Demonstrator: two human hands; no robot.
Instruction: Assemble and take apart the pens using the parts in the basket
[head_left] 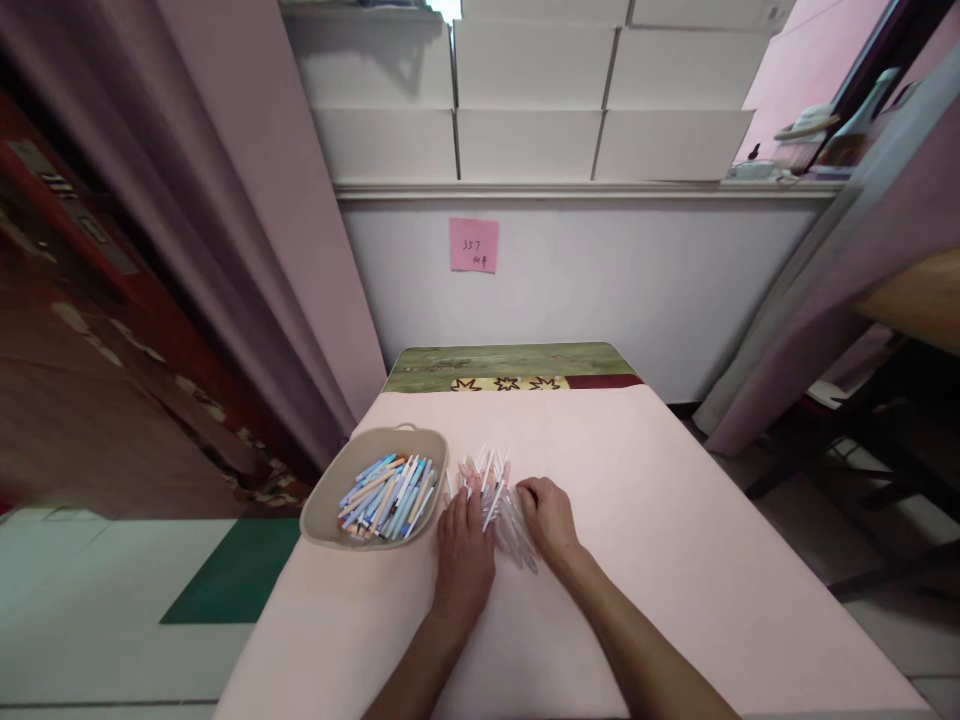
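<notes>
A loose pile of clear and white pen-like sticks [510,525] lies on the pink tabletop between my two hands. My left hand [463,545] rests on the left side of the pile, palm down with its fingers stretched forward over the sticks. At the pile's right edge is my right hand [549,515], its fingers curled and drawn together beside the sticks; whatever is between its fingertips is too small to make out. A beige basket [319,505] stands to the left of the pile and holds several coloured pens [390,495].
The pink table [675,560] has a green patterned far edge [510,360]. Behind it, a pink note [474,246] is stuck on the white wall beneath white boxes [532,145]. Curtains hang on both sides, and dark furniture stands at the right.
</notes>
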